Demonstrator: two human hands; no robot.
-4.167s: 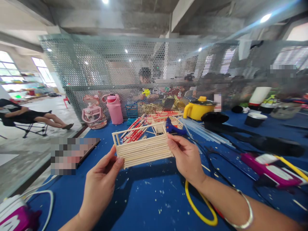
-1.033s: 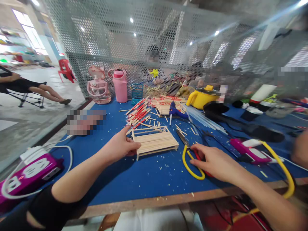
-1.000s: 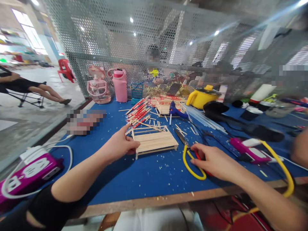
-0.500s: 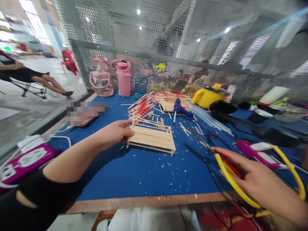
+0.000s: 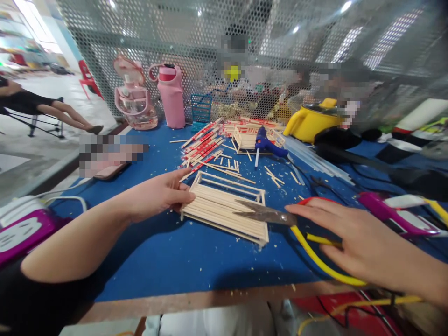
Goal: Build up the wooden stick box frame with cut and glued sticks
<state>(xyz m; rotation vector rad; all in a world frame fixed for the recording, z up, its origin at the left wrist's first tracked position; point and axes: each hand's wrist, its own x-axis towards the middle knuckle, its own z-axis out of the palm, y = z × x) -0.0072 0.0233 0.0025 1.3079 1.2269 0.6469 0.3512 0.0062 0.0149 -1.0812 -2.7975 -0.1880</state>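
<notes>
A small frame of pale wooden sticks (image 5: 224, 210) rests on the blue table, tilted with its right end nearer me. My left hand (image 5: 164, 191) pinches its left end between thumb and fingers. In my right hand (image 5: 350, 233) are scissors (image 5: 269, 214) with red and yellow on the handles. Their blades are slightly apart and lie over the right part of the stick frame; whether they touch it I cannot tell. Behind the frame are loose sticks, a pile of red-marked sticks (image 5: 203, 144) and a blue glue gun (image 5: 268, 144) beside a second stick frame (image 5: 241, 140).
Two pink bottles (image 5: 136, 105) (image 5: 171, 98) and a phone (image 5: 112, 163) are at the left. Clear glue sticks (image 5: 318, 161), a yellow pot (image 5: 311, 123) and a purple device (image 5: 385, 217) lie right. A mesh screen (image 5: 196, 56) stands behind; a seated person's legs (image 5: 70, 114) show far left.
My right hand has brought the scissors left, over the stick frame. The frame has turned slightly, its right end coming toward me, with my left hand still on it. The view has shifted.
</notes>
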